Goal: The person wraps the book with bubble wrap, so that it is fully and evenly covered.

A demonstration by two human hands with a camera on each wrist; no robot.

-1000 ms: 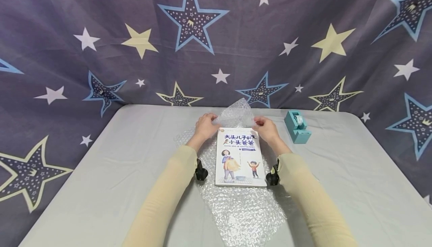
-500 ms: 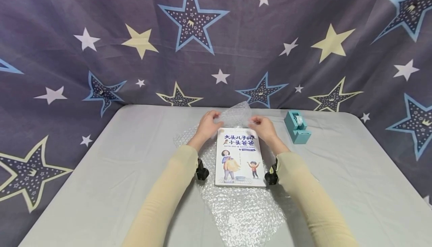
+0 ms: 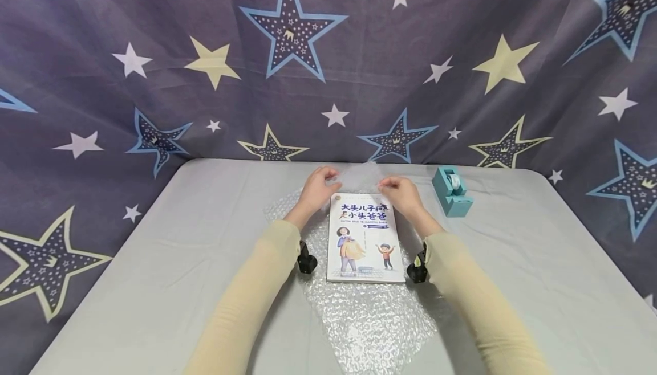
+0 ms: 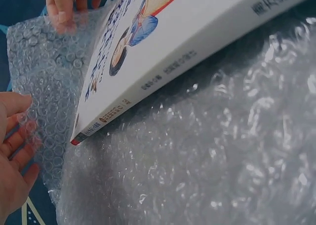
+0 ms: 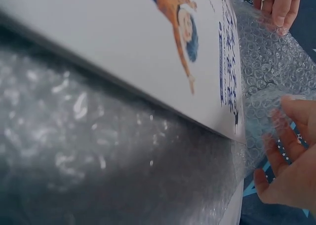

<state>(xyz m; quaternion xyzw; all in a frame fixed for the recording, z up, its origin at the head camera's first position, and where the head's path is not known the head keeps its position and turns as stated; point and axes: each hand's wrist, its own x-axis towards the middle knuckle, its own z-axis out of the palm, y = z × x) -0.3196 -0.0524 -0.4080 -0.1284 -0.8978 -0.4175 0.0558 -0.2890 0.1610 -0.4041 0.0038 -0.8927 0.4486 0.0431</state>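
A white picture book [image 3: 365, 238] with blue Chinese title characters lies flat on a sheet of bubble wrap [image 3: 372, 323]. Beyond the book's far edge, the wrap's end is lifted. My left hand [image 3: 315, 192] pinches that raised end near the far left corner, thumb on one side and fingers behind it in the left wrist view. At the far right corner my right hand [image 3: 402, 194] grips the same end, its fingers [image 5: 284, 131] showing through the clear film. Both hands also appear around the raised bubble wrap [image 4: 47, 77] in the left wrist view.
A teal tape dispenser [image 3: 453, 192] with a roll of tape stands on the table to the right of the right hand. The grey-white table [image 3: 154, 284] ends at a dark star-patterned curtain [image 3: 328, 90] behind it. Black wrist cameras [image 3: 306, 261] sit beside the book.
The lifted end of the bubble wrap has come down lower behind the book. My right hand has shifted slightly left, and the left hand a little away from me. The book has stayed put.
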